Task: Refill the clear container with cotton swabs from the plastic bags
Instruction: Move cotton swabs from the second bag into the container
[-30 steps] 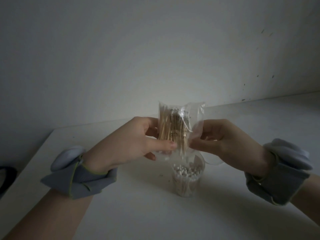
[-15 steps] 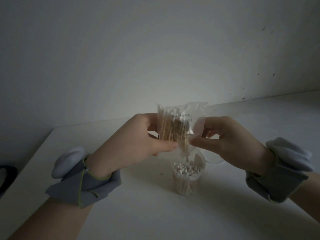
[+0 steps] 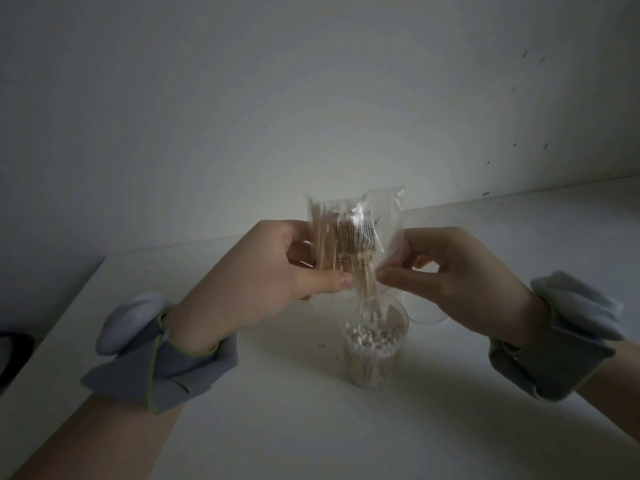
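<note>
A clear plastic bag (image 3: 355, 233) of wooden-stick cotton swabs hangs upright, open end down, above the clear container (image 3: 375, 344). My left hand (image 3: 263, 282) pinches the bag's left side between thumb and fingers. My right hand (image 3: 450, 278) pinches its right lower corner. Several swabs (image 3: 369, 299) stick out of the bag's bottom and drop towards the container. The round container stands on the white table (image 3: 311, 427), partly filled with upright swabs, their white tips showing.
A clear round lid (image 3: 429, 317) lies on the table just behind the container, partly hidden by my right hand. The table's left edge (image 3: 69, 306) runs near my left wrist. A dark object (image 3: 14, 355) sits beyond that edge. A white wall stands behind.
Both hands have lifted the bag a little. Swabs now slide out of its bottom towards the container.
</note>
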{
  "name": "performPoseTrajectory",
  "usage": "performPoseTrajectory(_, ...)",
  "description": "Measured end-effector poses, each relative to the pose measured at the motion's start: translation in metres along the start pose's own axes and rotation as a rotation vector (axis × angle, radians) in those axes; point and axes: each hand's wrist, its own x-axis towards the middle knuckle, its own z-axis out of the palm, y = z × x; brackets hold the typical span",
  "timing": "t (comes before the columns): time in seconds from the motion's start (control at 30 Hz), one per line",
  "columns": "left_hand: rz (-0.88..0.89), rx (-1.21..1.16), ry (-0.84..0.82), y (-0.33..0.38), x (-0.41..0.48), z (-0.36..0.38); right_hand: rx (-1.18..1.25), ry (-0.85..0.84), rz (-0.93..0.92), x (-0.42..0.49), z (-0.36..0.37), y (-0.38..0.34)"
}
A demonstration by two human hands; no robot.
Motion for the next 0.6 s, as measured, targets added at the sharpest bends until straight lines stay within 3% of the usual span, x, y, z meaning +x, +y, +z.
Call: performPoseTrajectory(0.6,-0.029,-0.023,0.004,0.0009,-0.0001,-0.0080,0.012,0.012,0.035,0.0033,-0.0079,-0.0061)
